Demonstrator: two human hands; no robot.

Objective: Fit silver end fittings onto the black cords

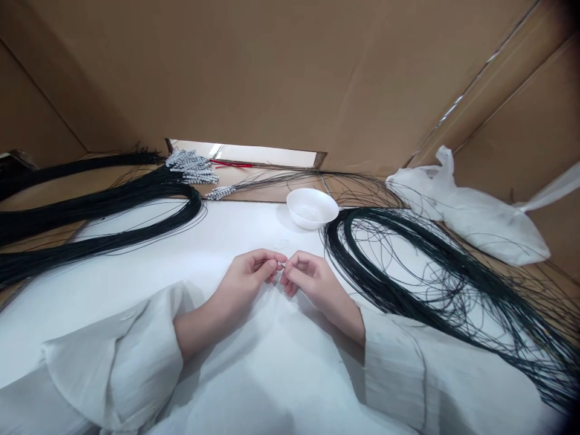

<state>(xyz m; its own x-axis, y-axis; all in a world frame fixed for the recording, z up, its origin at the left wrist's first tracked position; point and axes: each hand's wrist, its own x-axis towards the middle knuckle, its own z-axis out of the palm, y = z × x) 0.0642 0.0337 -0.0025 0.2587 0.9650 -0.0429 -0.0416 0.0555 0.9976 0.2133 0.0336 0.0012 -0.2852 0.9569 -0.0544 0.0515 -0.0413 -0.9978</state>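
We see a small dark piece (283, 265) bridging the fingertips of the left hand (251, 279) and right hand (315, 281), in front of a white bowl (312, 209). Its long axis appears to run crosswise, left to right; it is too small for us to tell which end leads. Both hands have thumb and forefinger pinched nearly together on it, the other fingers curled. We note a white tabletop (226, 238) with brown cardboard walls (272, 72) behind and at the sides, the rear one pierced by a low slot (272, 154). We count one bowl, one white plastic bag (489, 220) at right, one looped bundle of dark cords (380, 284) at right, and two clusters of black-and-white ends, one large (193, 166), one small (222, 192); the individual cords are too many to count.
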